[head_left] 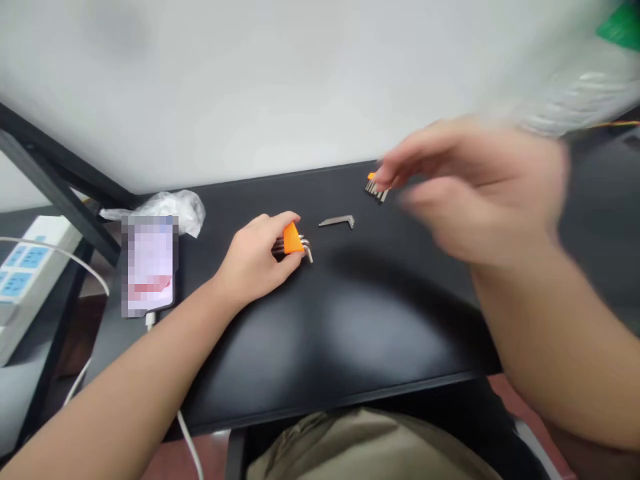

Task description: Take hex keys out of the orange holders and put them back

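Between the thumb and fingers of my left hand [257, 257] is an orange hex key holder [293, 239]. Bent metal keys stick out of its right side, and more shafts show on the left. My right hand [480, 187] is raised over the right part of the table, blurred by motion. Its thumb and fingers are apart with nothing visible between them. Loose hex keys [339, 221] lie together on the table between the hands. Farther back, a second set of hex keys [377, 192] with a bit of orange is partly covered by my right fingertips.
On the black table [250, 373], a charging phone [150, 267] lies at the left, beside a crumpled clear plastic bag [187, 210]. A white power strip [30, 280] stands past the dark metal frame [60, 180]. A white wall [275, 87] borders the table's back edge.
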The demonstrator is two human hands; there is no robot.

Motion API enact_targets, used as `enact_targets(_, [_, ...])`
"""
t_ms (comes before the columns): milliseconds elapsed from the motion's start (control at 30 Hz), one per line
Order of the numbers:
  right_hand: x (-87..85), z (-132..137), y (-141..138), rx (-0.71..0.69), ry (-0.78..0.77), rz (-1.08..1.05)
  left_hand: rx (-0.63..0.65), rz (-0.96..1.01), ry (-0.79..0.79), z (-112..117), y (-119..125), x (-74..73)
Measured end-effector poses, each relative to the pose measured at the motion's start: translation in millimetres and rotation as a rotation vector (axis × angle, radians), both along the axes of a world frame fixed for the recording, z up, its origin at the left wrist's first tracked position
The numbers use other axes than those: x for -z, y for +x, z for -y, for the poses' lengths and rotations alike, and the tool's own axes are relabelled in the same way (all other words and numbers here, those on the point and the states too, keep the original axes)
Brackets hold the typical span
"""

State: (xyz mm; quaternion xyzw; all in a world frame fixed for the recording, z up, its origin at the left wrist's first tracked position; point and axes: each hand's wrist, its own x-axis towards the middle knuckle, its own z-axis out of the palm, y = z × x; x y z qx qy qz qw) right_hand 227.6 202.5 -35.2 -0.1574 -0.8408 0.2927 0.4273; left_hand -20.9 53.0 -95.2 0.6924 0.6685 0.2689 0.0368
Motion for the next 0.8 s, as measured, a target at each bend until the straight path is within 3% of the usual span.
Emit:
enact_targets(100, [30.6, -19, -25, -0.018, 0.280, 0.418, -0.018, 0.028, 0.004, 0, -3, 1.0])
enact_targets(233, [55.4, -38, -35, -0.097, 0.341, 0.613, -0.001, 0.033, -0.010, 1, -7, 3.6])
enact_targets(400, [52.7, -37, -37, -0.107, 0.360, 0.724, 0.008, 0.071, -0.026, 2, -10, 5.2])
enact_targets(633, [45.8, -20, -43, -0.005, 0.504, 0.869, 0.007, 0.081, -0.031, 2, -9, 4.2])
enact_targets(800, [42.1, -14, -45, 0.018, 0.490, 0.942, 0.018, 0.078, -0.024, 2, -8, 4.1])
